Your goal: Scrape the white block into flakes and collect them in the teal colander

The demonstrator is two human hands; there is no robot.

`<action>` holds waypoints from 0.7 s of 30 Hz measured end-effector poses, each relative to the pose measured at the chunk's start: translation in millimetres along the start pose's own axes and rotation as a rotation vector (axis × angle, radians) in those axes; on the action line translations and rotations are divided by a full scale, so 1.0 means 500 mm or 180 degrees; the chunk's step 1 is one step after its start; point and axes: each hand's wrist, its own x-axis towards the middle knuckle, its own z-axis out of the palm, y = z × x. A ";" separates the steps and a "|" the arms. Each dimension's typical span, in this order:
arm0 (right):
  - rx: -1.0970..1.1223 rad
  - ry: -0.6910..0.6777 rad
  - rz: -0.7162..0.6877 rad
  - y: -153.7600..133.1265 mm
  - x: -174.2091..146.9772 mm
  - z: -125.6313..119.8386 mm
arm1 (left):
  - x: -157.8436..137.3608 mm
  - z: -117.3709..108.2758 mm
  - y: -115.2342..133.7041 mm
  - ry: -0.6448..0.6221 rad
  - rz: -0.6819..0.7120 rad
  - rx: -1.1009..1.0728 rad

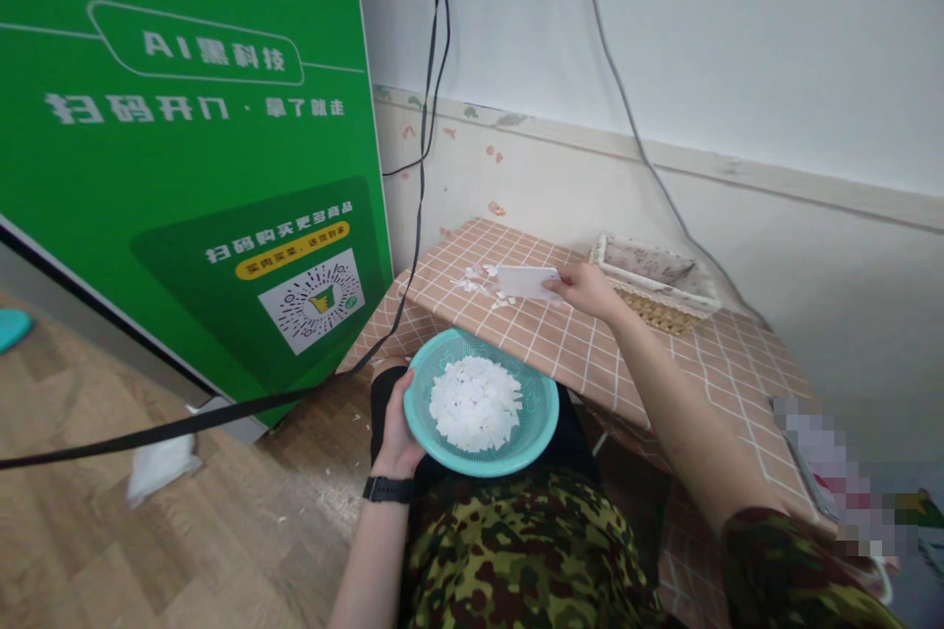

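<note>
My left hand (398, 428) grips the left rim of a turquoise plastic colander (544, 423), which rests over my lap below the table edge. Inside it lies a heap of small white flakes or scraps (476, 403). With fingers closed on its right end, my right hand (582, 287) holds a flat white scraper-like plate (525, 282) low over the table. At the plate's left edge, several white scraps (478, 279) are scattered on the checked tablecloth (582, 344). I cannot tell whether the plate touches the cloth.
A cloth-lined wicker basket (664, 308) stands on the table against the wall. To the left rises a green panel (184, 157) with white lettering and a QR code. A black strap (243, 410) crosses in front of it. A white bag (160, 467) lies on the floor.
</note>
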 end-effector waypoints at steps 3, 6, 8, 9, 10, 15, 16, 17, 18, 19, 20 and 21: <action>-0.0046 -0.0015 0.0066 0.006 0.001 -0.002 | -0.002 0.001 0.000 -0.0035 0.0007 -0.0018; -0.0031 0.0056 0.0192 0.008 0.001 -0.004 | -0.002 0.001 -0.001 -0.0069 -0.0033 -0.0026; 0.0010 0.0110 0.0202 0.004 0.001 -0.002 | -0.002 0.000 -0.001 -0.0058 -0.0053 -0.0023; 0.0027 0.0108 0.0178 0.002 0.001 0.000 | -0.002 0.000 -0.001 -0.0047 -0.0069 -0.0023; 0.0040 0.0078 0.0140 0.000 0.001 0.002 | -0.001 0.000 -0.001 -0.0035 -0.0082 -0.0023; 0.0040 -0.0063 0.0108 0.004 0.001 -0.003 | -0.001 -0.002 0.001 -0.0045 -0.0023 -0.0024; 0.0034 -0.0061 0.0127 0.006 0.001 -0.007 | -0.001 -0.002 0.001 -0.0061 -0.0005 -0.0031; 0.0025 -0.0057 0.0142 0.008 0.001 -0.012 | -0.001 -0.002 0.001 -0.0078 -0.0004 -0.0040; 0.0018 -0.0053 0.0152 0.009 0.001 -0.016 | -0.001 -0.001 0.001 -0.0092 -0.0009 -0.0050; 0.0014 -0.0051 0.0159 0.009 0.001 -0.020 | -0.001 -0.001 0.001 -0.0103 -0.0017 -0.0060; 0.0014 -0.0049 0.0168 0.008 0.002 -0.023 | -0.001 0.000 0.000 -0.0107 -0.0025 -0.0067; 0.0015 -0.0054 0.0172 0.006 0.002 -0.025 | -0.001 0.000 0.000 -0.0106 -0.0023 -0.0072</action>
